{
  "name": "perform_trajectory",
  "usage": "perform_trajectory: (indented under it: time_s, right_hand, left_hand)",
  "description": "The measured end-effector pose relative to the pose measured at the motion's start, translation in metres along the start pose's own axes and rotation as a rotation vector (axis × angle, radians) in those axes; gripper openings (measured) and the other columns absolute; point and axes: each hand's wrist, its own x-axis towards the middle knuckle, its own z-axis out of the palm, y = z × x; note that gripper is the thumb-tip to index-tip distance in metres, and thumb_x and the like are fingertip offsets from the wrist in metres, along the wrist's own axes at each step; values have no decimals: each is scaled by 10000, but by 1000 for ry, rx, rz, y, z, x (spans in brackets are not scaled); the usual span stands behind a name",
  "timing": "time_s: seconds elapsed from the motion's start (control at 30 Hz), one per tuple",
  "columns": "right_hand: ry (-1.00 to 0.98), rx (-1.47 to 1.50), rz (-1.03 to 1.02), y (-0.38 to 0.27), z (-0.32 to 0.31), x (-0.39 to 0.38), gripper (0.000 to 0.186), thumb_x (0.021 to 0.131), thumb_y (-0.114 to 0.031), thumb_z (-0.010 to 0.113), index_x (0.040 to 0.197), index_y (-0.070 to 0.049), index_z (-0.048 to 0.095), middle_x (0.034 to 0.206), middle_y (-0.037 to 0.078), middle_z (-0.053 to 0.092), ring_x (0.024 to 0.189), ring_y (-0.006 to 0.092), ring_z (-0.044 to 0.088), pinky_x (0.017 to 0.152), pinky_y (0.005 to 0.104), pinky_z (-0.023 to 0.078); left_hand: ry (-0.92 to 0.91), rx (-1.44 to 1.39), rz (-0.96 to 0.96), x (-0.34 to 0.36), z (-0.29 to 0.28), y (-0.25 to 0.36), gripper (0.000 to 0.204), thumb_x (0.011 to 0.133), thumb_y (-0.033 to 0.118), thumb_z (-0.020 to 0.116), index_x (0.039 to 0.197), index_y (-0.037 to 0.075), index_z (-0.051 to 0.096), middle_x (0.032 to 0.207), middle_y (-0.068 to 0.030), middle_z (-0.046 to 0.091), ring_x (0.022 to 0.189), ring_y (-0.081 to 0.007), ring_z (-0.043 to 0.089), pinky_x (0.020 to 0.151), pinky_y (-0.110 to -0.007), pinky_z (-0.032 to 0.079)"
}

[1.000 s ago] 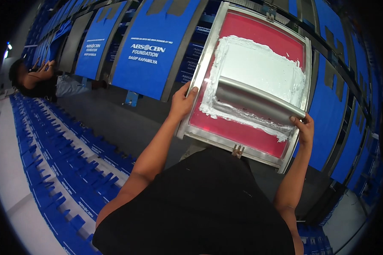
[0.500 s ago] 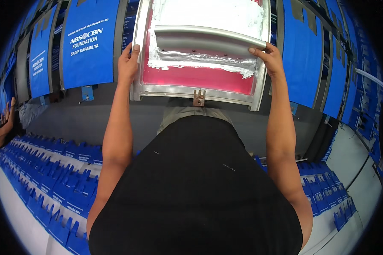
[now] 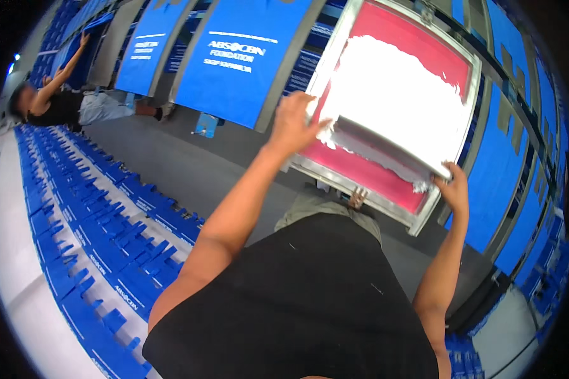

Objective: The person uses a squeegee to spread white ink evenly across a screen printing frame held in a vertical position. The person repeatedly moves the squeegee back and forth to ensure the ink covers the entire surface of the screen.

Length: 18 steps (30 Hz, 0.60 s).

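Note:
A screen-printing frame point(image 3: 473, 120) with a metal border and red mesh lies before me, tilted in view. White ink point(image 3: 392, 79) covers most of the mesh. Across its near part rests a squeegee point(image 3: 385, 146) with a rounded grey metal handle; ink along its lower side hides the blade edge. My right hand point(image 3: 454, 189) pinches the squeegee's right end at the frame's right side. At the left side of the frame is my left hand point(image 3: 292, 126), slightly blurred, fingers apart, its thumb reaching toward the squeegee's left end without gripping it.
Blue printed bags point(image 3: 234, 60) lie on boards left of the frame, and more blue pieces point(image 3: 490, 170) to the right. Rows of blue bags point(image 3: 101, 252) cover the white surface at lower left. Another person point(image 3: 57, 104) stands at far left, arm raised.
My view has turned, so the frame looks tilted and farther right. My left hand has loosened from the frame's side and spread its fingers near the squeegee. My right hand stays at the squeegee's end.

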Motion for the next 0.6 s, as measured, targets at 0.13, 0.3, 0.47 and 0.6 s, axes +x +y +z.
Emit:
perform_trajectory:
  time_s: [0.13, 0.3, 0.47, 0.6]
  right_hand:
    - [-7, -371, -134, -75, 10, -32, 364, 650, -57, 678, 1012, -41, 640, 913, 175, 654, 934, 374, 587, 1006, 449, 354]
    - [-119, -187, 14, -78, 4, -24, 334, 663, -2, 629, 994, -34, 664, 864, 204, 655, 903, 400, 595, 836, 464, 439]
    - [124, -333, -244, -54, -36, 79, 331, 693, -70, 650, 1022, -51, 674, 835, 201, 664, 791, 401, 620, 793, 465, 467]
    - [264, -523, -273, -8, -3, 158, 355, 758, -12, 560, 1101, -95, 592, 995, 117, 638, 1013, 292, 589, 935, 540, 405]
  left_hand:
    - [-317, 206, 476, 9, -28, 71, 523, 708, 375, 794, 1097, 65, 636, 1037, -133, 627, 1032, -317, 577, 895, -434, 440]
    - [-709, 302, 336, 55, -1, 77, 318, 675, 226, 769, 929, 70, 659, 840, -108, 657, 894, -308, 632, 781, -434, 482]
    - [-387, 244, 280, 140, 12, 76, 239, 690, 144, 730, 904, 68, 654, 830, -106, 651, 882, -321, 626, 783, -450, 483]
    - [-198, 325, 368, 175, 77, 43, 315, 699, 73, 671, 1004, 54, 595, 1027, -113, 627, 999, -305, 573, 874, -441, 452]
